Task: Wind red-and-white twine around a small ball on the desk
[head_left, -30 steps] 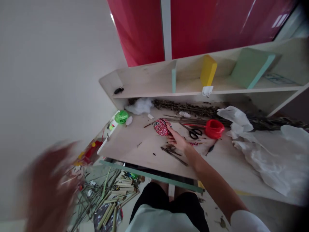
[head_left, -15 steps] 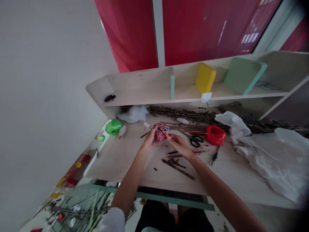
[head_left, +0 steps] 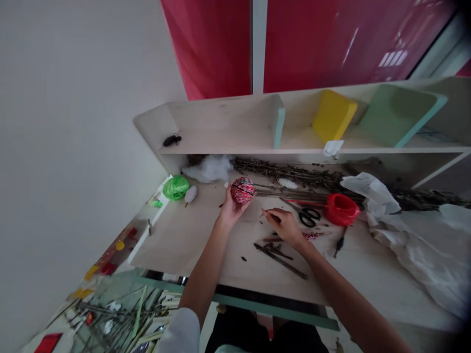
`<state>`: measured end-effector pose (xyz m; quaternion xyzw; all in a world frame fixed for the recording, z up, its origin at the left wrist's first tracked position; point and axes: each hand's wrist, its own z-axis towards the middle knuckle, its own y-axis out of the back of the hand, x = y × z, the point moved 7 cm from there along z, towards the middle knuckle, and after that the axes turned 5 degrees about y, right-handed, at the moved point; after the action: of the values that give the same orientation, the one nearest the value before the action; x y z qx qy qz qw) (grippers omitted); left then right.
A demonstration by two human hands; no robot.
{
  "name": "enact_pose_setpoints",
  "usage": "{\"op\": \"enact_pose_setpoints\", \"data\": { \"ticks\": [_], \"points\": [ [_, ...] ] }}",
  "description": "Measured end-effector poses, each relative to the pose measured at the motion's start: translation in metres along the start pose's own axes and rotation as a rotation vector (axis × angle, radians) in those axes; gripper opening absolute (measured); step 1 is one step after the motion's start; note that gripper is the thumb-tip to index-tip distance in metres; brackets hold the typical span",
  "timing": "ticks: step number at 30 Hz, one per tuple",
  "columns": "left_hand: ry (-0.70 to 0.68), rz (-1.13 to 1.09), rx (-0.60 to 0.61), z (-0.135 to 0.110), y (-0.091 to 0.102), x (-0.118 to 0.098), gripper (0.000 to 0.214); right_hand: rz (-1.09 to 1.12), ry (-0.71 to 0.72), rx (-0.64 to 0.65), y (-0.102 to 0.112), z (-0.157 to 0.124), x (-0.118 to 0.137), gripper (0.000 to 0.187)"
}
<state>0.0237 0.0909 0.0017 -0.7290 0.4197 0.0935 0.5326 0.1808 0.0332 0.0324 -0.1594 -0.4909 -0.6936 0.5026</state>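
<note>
My left hand (head_left: 231, 210) is closed around a ball of multicoloured yarn (head_left: 243, 190), mostly red and white with some green and a dark strand across it. It is raised over the desk top. To its right, apart from the ball, my right hand (head_left: 282, 224) has thumb and forefinger pinched together; what is between them, if anything, is too small to make out. Black-handled scissors (head_left: 308, 216) lie just beyond the right hand. A red-and-white wrapped stick (head_left: 312, 236) lies partly behind the right wrist, and several dark twigs (head_left: 279, 260) lie below it.
A red twine roll (head_left: 342, 210) and a crumpled white plastic bag (head_left: 415, 250) lie at right. White stuffing (head_left: 209, 169) and dark branches (head_left: 294, 172) lie under the shelf (head_left: 221, 142). A green twine roll (head_left: 175, 188) stands at the left edge. Sticks (head_left: 128, 314) cover the lower left.
My right hand has come away from the yarn ball, to the right and slightly down. The left hand still holds the ball, now turned and more exposed. The camera view has shifted slightly.
</note>
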Motion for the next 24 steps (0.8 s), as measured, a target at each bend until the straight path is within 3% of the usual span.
{"op": "enact_pose_setpoints", "data": {
  "ticks": [3, 5, 8, 12, 19, 24],
  "points": [
    [-0.178, 0.139, -0.186, -0.004, 0.010, -0.005, 0.061, 0.011, 0.024, -0.019, 0.005, -0.001, 0.008, 0.033],
    [-0.220, 0.262, -0.246, -0.007, 0.010, -0.002, 0.061, 0.024, 0.031, -0.033, 0.008, -0.001, 0.015, 0.033],
    [-0.347, 0.484, -0.236, -0.013, 0.003, -0.003, 0.057, 0.088, 0.012, -0.067, 0.013, 0.000, 0.022, 0.033],
    [-0.512, 0.839, -0.148, -0.020, -0.015, -0.005, 0.048, 0.258, -0.146, -0.108, 0.015, 0.000, 0.013, 0.037],
    [-0.356, 1.008, 0.126, -0.020, -0.030, 0.019, 0.059, 0.651, -0.382, -0.146, 0.015, 0.001, -0.011, 0.042],
    [-0.269, 1.069, 0.181, -0.020, -0.030, 0.027, 0.064, 0.799, -0.476, -0.149, 0.015, 0.001, -0.018, 0.042]
  ]
}}
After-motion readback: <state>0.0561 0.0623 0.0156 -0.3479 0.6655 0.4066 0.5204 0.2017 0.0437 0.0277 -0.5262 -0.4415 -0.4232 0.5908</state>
